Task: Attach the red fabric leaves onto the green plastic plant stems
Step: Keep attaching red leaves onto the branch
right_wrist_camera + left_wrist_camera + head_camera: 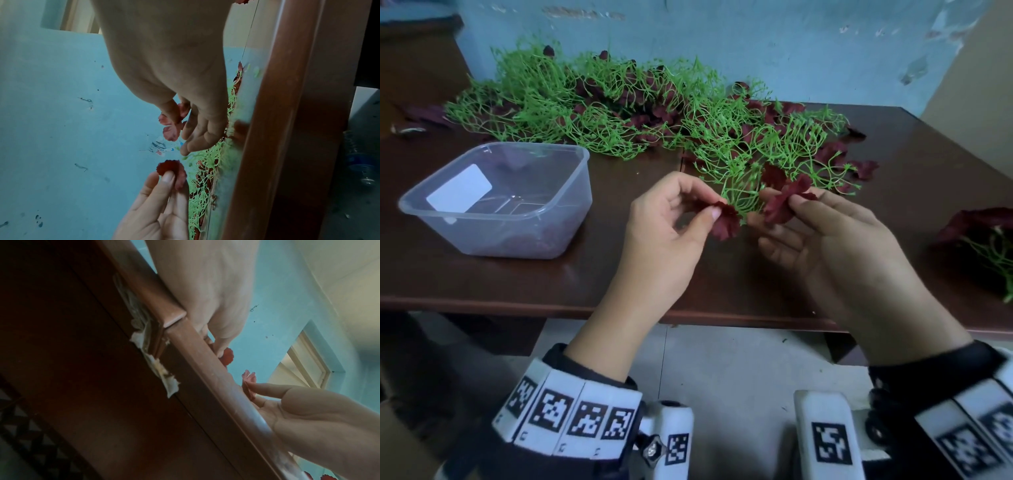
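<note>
My left hand (717, 208) pinches a dark red fabric leaf (726, 221) between thumb and forefinger above the brown table (534, 274). My right hand (780, 202) pinches a second red leaf (782, 204), its other fingers spread loosely below. A green plastic stem sprig (743, 197) fans up between the two hands, and its base is hidden behind the fingers. In the right wrist view the right hand's leaf (171, 129) looks pale pink, and the left hand's leaf (170, 168) hangs just below it. The left wrist view shows the left hand's leaf (227, 356) beside the table edge.
A long heap of green stems mixed with red leaves (602, 102) lies along the back of the table. A clear plastic tub (493, 148) stands at the left. Another leafed bunch (983, 233) sits at the right edge. The table's front edge (517, 305) runs under my wrists.
</note>
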`<state>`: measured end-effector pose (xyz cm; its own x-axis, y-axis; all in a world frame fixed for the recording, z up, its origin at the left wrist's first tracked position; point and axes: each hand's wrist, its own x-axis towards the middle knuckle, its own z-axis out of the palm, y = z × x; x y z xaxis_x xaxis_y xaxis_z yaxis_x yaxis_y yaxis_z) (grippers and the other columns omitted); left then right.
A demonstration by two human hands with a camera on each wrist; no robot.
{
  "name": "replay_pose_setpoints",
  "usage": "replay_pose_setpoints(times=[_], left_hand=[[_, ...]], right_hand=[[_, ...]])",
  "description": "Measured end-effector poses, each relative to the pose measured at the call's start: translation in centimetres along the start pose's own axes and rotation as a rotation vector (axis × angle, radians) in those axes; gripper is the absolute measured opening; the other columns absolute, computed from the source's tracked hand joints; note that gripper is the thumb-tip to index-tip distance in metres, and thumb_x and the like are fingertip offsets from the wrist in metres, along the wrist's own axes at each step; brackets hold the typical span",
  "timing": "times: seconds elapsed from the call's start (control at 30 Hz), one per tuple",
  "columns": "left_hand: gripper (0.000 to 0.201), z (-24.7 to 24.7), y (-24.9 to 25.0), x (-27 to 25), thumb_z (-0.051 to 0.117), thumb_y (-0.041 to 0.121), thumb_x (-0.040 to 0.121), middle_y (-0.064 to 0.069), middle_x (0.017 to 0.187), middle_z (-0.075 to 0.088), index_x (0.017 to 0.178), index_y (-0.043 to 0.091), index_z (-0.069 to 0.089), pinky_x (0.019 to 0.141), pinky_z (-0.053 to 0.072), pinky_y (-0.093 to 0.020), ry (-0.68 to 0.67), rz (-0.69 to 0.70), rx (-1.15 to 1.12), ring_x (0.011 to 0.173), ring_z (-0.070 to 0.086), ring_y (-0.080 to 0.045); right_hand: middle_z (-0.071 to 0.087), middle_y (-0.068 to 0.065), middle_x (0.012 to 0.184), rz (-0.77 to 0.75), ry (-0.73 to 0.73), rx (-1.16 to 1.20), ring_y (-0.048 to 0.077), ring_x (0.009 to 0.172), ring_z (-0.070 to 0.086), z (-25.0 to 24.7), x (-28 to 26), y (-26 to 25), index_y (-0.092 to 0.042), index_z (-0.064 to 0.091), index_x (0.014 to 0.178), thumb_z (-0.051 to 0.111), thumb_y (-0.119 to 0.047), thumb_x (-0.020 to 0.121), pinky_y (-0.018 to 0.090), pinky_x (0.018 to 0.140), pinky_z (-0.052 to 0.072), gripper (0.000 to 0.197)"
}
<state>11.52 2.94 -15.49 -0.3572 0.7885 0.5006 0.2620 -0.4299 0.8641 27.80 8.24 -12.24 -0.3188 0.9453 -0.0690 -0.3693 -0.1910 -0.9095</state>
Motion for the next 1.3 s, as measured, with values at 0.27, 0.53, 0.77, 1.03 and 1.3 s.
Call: replay_pose_setpoints(times=[0.27,0.53,0.77,1.03,1.3], left_hand=[[0.025,0.1,0.3,-0.2,0.063,-0.008,0.09,-0.005,0.099,0.071,0.089,0.016,0.057,0.094,0.054,-0.034,-0.084,0.031,-0.121,0.105,0.07,-0.024],[0.033,0.0,0.5,-0.1,0.062,-0.003,0.095,0.006,0.098,0.069,0.079,0.026,0.057,0.077,0.057,-0.026,-0.026,-0.171,-0.324,0.096,0.067,-0.013],[0.032,0.2,0.3,0.0,0.053,-0.014,0.097,-0.006,0.093,0.064,0.088,0.017,0.054,0.071,0.06,-0.028,0.043,-0.184,-0.256,0.085,0.068,-0.008],[0.035,0.3,0.2,-0.1,0.054,-0.013,0.092,-0.005,0.097,0.067,0.088,0.015,0.075,0.08,0.059,-0.032,0.018,0.028,0.078,0.081,0.072,-0.017],[0.021,0.4,0.2,-0.3,0.073,-0.001,0.083,-0.008,0.112,0.06,0.093,0.017,0.073,0.084,0.053,-0.02,-0.104,0.005,0.015,0.099,0.067,-0.026]], right_hand=[[0.077,0.006,0.105,0.002,-0.055,-0.088,0.027,0.1,0.072,0.0,-0.2,-0.1,-0.016,0.066,0.095,0.043,-0.009,0.104,0.045,0.087,0.056,0.025],[0.076,0.013,0.098,0.051,-0.109,-0.046,0.031,0.095,0.074,0.5,-0.4,-0.1,-0.007,0.061,0.103,0.041,-0.006,0.104,0.046,0.085,0.06,0.02],[0.074,0.02,0.08,0.001,-0.069,0.108,0.031,0.08,0.075,0.9,-0.5,-0.4,0.004,0.058,0.094,0.04,0.003,0.102,0.029,0.07,0.062,0.02],[0.072,0.024,0.085,-0.023,-0.096,0.131,0.036,0.085,0.074,0.8,-0.6,-0.5,0.007,0.058,0.096,0.04,0.003,0.102,0.034,0.075,0.062,0.02],[0.072,0.025,0.085,-0.015,-0.093,0.163,0.036,0.085,0.074,0.5,-0.8,-0.8,0.007,0.059,0.093,0.04,0.005,0.101,0.033,0.073,0.062,0.02]])
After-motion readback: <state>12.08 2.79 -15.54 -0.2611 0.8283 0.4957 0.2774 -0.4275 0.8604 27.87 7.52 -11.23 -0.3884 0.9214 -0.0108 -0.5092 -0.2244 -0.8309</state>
